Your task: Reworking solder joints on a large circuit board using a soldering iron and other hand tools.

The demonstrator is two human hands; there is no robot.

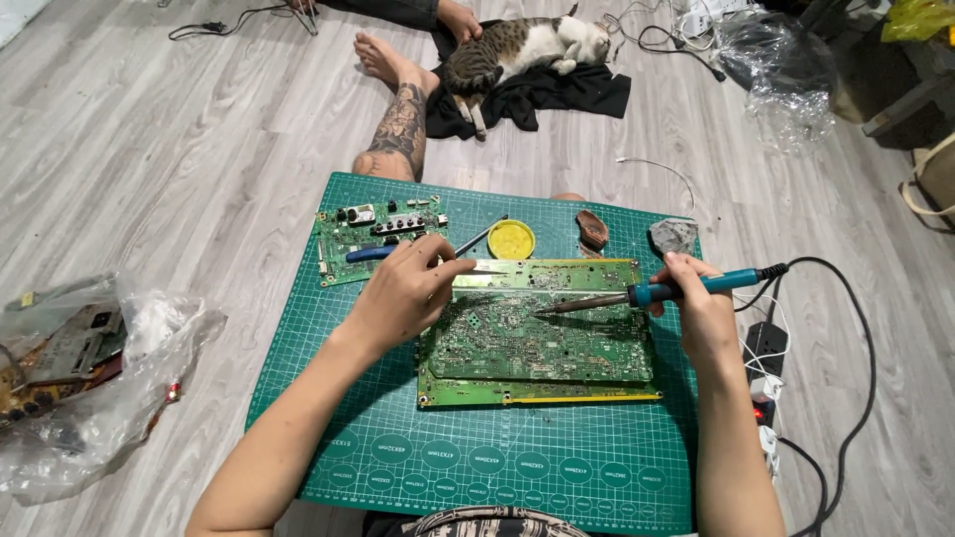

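A large green circuit board (542,343) lies on a green cutting mat (477,447), stacked on another board with a yellow edge. My left hand (403,293) rests on the board's left corner and pinches metal tweezers (487,267) that point right along the top edge. My right hand (701,308) grips a blue-handled soldering iron (657,291); its tip touches the board near the middle.
A smaller green board (373,239), a yellow round tin (511,239), a brown holder (593,229) and grey wool (674,237) sit at the mat's far edge. Another person's tattooed leg (398,119) and a cat (522,50) lie beyond. Plastic bag of boards (80,368) left; power strip (764,348) right.
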